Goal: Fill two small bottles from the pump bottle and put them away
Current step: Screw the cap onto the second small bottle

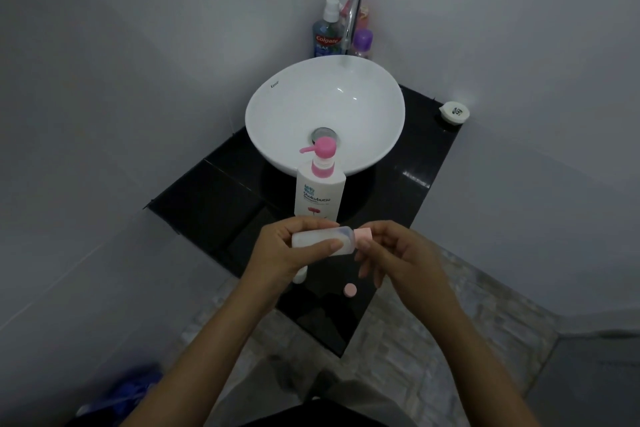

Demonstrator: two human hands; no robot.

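Note:
A white pump bottle (318, 191) with a pink pump head stands on the black counter (214, 191), in front of the white basin. My left hand (287, 250) holds a small translucent bottle (311, 239) sideways, just below the pump bottle. My right hand (391, 253) pinches the pink cap (363, 235) at that bottle's neck. A second small white bottle (299, 274) stands on the counter, mostly hidden under my left hand. A loose round pink cap (350, 289) lies on the counter beneath my hands.
The round white basin (277, 107) sits on the counter with a chrome tap (353, 10) behind it. A mouthwash bottle (325, 31) and a purple-capped bottle (362, 43) stand in the corner. A small white round container (454, 112) rests at the counter's right edge.

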